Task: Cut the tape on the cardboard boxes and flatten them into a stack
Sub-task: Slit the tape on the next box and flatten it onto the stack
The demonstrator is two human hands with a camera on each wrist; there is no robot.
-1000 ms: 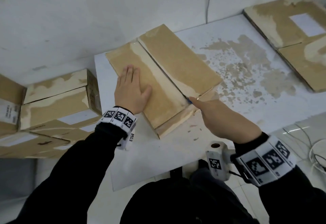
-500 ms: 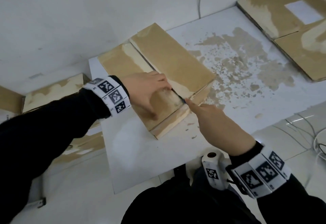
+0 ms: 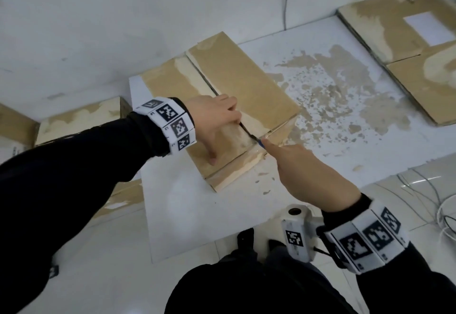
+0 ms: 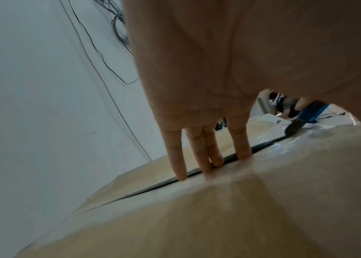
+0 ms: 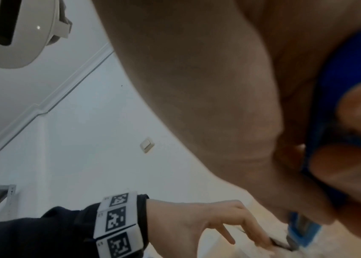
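Since a second ago the left hand [image 3: 217, 118] has swung round from lying flat on the left flap to reaching in from the left of the frame, its fingertips [image 4: 242, 153] now tucked into the slit between the two top flaps of the cardboard box [image 3: 246, 86]; against half a second ago it sits much the same. At the far left of the head view, more cardboard boxes [image 3: 81, 121] stand below the edge of the white table [image 3: 197, 210], partly hidden by the black sleeve [image 3: 74, 178]. The box being worked on lies in the middle of the frame on the table, its long seam running from upper left to lower right. The left hand's fingers are straight and pushed down into the seam, the thumb pressing on the left flap, so the hand is open and holding the flap rather than gripping it. Just right of it, the right hand [image 3: 308, 173] is closed round a blue box cutter [image 4: 305, 118], whose dark blade tip sits in the near end of the seam, close to the left fingers but apart from them. Shiny clear tape [image 4: 320, 136] shows around the blade. Right of the box the tabletop is speckled with brown scraps, and at the upper right of the frame flattened cardboard [image 3: 399, 32] lies on the table
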